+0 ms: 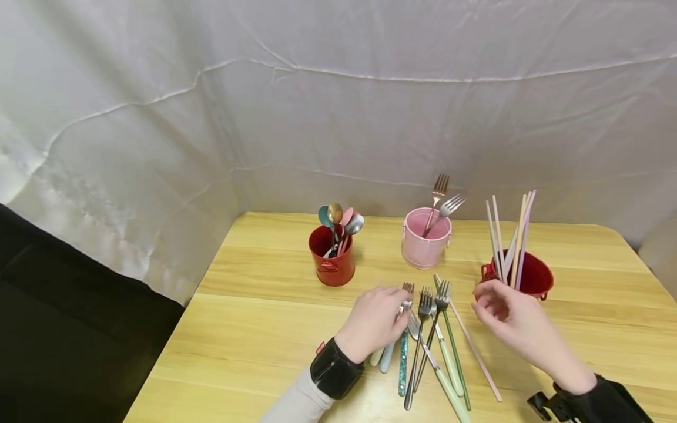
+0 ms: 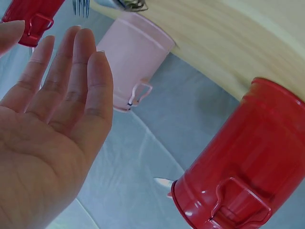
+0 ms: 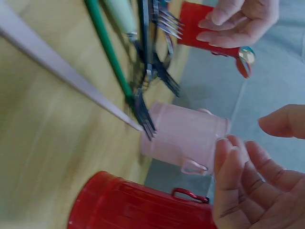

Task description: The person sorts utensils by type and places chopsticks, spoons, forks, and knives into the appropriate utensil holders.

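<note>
My left hand (image 1: pixel 372 322) hovers at the left side of a loose pile of cutlery, its fingers extended and nothing in them in the left wrist view. Under and beside it lie several forks (image 1: pixel 425 305), a teal-patterned handle (image 1: pixel 404 364) and pale green handles (image 1: pixel 446 385). A green chopstick (image 1: pixel 459 364) and a pink chopstick (image 1: pixel 478 359) lie at the pile's right. My right hand (image 1: pixel 523 329), fingers loosely bent and holding nothing, is just in front of the right red bucket (image 1: pixel 540 276), where several chopsticks (image 1: pixel 520 241) stand.
At the back, a pink bucket (image 1: pixel 422 252) holds two forks (image 1: pixel 439 187). Left of it, another red bucket (image 1: pixel 333 271) holds several spoons (image 1: pixel 335 213). A grey curtain (image 1: pixel 344 129) hangs behind the wooden table (image 1: pixel 238 335).
</note>
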### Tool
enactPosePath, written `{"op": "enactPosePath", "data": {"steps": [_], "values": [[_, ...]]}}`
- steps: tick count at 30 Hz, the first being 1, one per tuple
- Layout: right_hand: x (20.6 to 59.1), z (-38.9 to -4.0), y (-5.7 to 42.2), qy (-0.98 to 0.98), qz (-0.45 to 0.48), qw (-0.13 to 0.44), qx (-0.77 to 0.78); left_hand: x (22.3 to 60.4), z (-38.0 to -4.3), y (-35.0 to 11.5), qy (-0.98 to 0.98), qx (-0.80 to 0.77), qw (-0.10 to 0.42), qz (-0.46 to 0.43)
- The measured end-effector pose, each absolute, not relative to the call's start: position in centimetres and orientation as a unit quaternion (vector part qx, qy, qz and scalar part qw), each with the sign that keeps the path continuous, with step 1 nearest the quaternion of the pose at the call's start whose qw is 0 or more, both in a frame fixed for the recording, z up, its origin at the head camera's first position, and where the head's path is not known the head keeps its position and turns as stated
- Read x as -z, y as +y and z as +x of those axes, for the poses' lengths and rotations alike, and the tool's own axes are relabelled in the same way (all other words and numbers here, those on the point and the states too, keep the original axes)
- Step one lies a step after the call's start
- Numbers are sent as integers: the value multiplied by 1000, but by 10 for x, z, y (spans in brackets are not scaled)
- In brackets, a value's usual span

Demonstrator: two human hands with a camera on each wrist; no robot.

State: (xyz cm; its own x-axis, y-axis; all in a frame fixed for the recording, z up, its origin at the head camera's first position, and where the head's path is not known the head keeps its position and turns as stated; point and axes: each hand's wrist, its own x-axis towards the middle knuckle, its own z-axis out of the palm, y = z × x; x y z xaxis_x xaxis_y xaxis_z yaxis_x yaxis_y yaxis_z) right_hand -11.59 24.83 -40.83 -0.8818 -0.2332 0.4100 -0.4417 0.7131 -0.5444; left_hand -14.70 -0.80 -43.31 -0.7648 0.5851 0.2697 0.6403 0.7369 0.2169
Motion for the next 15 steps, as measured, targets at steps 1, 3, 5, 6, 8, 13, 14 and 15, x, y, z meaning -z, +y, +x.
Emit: {"op": "enactPosePath", "data": {"steps": [1,3,5,6,8,13,14,15], "values": [[411,-117,249,-915,189,155,-322,434,-147,-8,-927,149,93,-331],[416,-118,250,-921,190,143,-307,436,-146,-7,-925,147,96,-337],[420,-118,250,-930,187,124,-290,438,-145,-7,-923,140,99,-345],[422,-118,250,-935,184,114,-282,439,-144,-6,-923,135,98,-348],[426,-119,249,-941,179,93,-270,440,-142,-5,-922,128,93,-354],[436,-120,245,-952,174,49,-248,443,-137,-3,-921,108,89,-363],[437,-120,245,-954,171,38,-244,444,-136,-3,-921,103,93,-365],[439,-120,244,-956,169,27,-240,444,-136,-3,-920,98,95,-367]]}}
